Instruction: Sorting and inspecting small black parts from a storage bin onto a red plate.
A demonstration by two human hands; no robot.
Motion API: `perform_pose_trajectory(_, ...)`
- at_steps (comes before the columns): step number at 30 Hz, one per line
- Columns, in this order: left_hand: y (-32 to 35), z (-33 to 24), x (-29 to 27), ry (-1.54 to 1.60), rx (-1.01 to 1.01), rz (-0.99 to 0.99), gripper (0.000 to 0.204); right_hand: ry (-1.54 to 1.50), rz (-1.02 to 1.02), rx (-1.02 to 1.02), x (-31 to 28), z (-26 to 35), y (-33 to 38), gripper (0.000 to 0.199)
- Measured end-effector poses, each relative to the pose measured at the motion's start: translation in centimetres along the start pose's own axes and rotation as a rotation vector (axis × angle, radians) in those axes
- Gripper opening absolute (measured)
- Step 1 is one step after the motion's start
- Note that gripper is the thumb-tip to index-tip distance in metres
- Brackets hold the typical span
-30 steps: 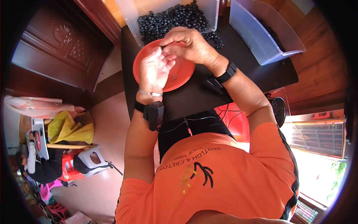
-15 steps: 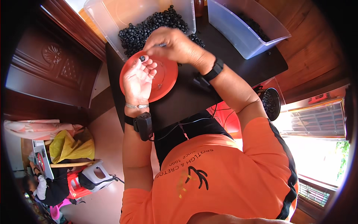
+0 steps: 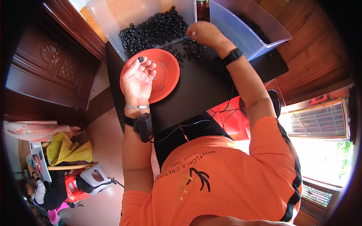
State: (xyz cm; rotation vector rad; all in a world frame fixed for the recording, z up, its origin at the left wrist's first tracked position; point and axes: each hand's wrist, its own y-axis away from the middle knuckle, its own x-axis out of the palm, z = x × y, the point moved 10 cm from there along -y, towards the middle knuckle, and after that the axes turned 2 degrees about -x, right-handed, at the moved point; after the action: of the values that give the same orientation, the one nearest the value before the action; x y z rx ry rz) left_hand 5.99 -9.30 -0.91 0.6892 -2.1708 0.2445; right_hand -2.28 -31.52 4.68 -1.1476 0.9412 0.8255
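Note:
My left hand (image 3: 138,83) is palm up above a round red dish (image 3: 168,77), pinching a small black ring-like piece (image 3: 141,59) between thumb and index finger. Tiny shiny bits (image 3: 161,87) lie in the dish. My right hand (image 3: 206,34) hangs past the right side of a clear plastic bin (image 3: 105,32), its fingers closed together. What they hold, if anything, is hidden. A heap of similar black pieces (image 3: 154,32) fills part of the bin. Loose black pieces (image 3: 192,49) are scattered on the dark table (image 3: 181,100), just below my right hand.
A second clear bin (image 3: 241,37) with dark pieces stands to the right, beside a brown jar (image 3: 202,9). A red stool (image 3: 235,124) and cables are under the table edge. Another person (image 3: 45,188) sits at far left, near a yellow bag (image 3: 69,148).
My right hand has moved away from my left, up and to the right, beyond the dish. My left hand stays nearly in place with the black piece.

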Motion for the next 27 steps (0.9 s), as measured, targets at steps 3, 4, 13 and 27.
perform_pose_trajectory(3,0.1,0.2,-0.2,0.0,-0.019,-0.037,0.02,0.067,-0.16,0.182,-3.5,-4.4,-0.4,0.02)
perform_pose_trajectory(4,0.2,0.2,-0.1,0.001,-0.019,-0.029,0.02,0.069,-0.161,0.184,-3.4,-4.9,-0.6,0.02)
perform_pose_trajectory(13,0.1,0.3,-0.2,-0.003,-0.013,-0.04,0.02,0.112,0.172,0.229,3.2,-8.3,-0.3,0.022)
perform_pose_trajectory(27,-0.3,0.4,-0.6,-0.015,-0.02,-0.05,0.019,-0.444,0.215,0.219,3.1,-0.6,1.1,0.018)
